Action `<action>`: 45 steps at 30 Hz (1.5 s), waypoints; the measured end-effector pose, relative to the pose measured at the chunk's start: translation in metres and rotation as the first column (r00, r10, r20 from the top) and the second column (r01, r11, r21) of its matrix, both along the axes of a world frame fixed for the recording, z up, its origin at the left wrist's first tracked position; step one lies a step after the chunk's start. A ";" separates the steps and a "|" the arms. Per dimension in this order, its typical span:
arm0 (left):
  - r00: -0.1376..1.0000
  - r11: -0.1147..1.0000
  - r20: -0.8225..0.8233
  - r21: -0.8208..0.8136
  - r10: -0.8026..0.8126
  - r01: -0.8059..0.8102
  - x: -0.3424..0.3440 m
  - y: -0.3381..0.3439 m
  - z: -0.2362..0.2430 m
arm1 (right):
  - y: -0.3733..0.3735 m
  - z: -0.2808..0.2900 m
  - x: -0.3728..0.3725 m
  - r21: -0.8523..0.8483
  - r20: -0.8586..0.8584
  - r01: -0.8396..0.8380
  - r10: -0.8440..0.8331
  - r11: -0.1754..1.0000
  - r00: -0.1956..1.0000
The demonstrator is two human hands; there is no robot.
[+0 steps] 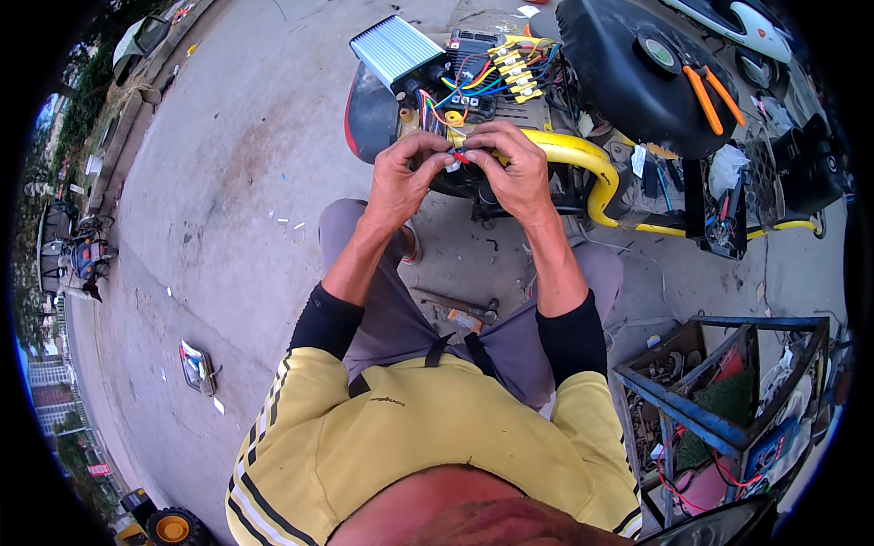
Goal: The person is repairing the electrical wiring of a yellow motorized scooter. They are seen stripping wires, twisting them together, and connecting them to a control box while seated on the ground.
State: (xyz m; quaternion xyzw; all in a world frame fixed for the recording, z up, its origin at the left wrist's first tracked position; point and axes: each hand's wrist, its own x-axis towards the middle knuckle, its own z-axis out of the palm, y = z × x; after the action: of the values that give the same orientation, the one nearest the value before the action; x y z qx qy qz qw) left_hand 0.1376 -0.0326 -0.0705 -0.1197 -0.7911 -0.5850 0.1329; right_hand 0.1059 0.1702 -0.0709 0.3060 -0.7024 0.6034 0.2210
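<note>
Both my hands meet fingertip to fingertip at the near edge of a vehicle's yellow tubular frame (592, 168). Between them is a short red piece that looks like a wire (462, 157). My left hand (405, 173) pinches it from one side with thumb and forefinger, and my right hand (512, 168) pinches from the other. Just beyond, a bundle of coloured wires (428, 107) runs from a silver finned box (396, 53). More wires lead to a yellow terminal block (516, 75) beside a black finned unit (475, 44). My fingers partly cover the wire ends.
Orange-handled pliers (701, 100) lie on the black seat (610, 64). A black tray (724, 218) of tools hangs by the frame at right. On the ground between my legs is a hammer (455, 303). A metal rack (683, 409) with parts stands at lower right.
</note>
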 end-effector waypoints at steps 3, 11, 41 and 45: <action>1.000 1.000 0.003 -0.009 0.005 -0.005 0.001 0.001 0.003 | 0.000 0.000 0.000 0.003 -0.001 0.001 -0.001 1.000 1.000; 1.000 1.000 -0.025 -0.002 -0.005 0.005 0.000 0.003 0.005 | 0.000 -0.001 0.000 0.012 0.012 0.004 -0.004 1.000 1.000; 0.995 0.974 -0.090 -0.219 0.045 -0.064 -0.005 0.008 0.013 | 0.000 -0.005 -0.005 0.110 -0.061 0.046 -0.039 0.993 0.997; 0.996 0.973 -0.073 -0.222 0.042 -0.057 -0.005 0.007 0.015 | 0.000 -0.004 -0.004 0.108 -0.057 0.050 -0.044 0.993 0.997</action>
State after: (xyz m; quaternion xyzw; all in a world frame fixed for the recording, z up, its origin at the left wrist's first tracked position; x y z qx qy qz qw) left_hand 0.1330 -0.0258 -0.0556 -0.1341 -0.8498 -0.4841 0.1598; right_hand 0.1016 0.1698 -0.0746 0.3172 -0.7353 0.5499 0.2373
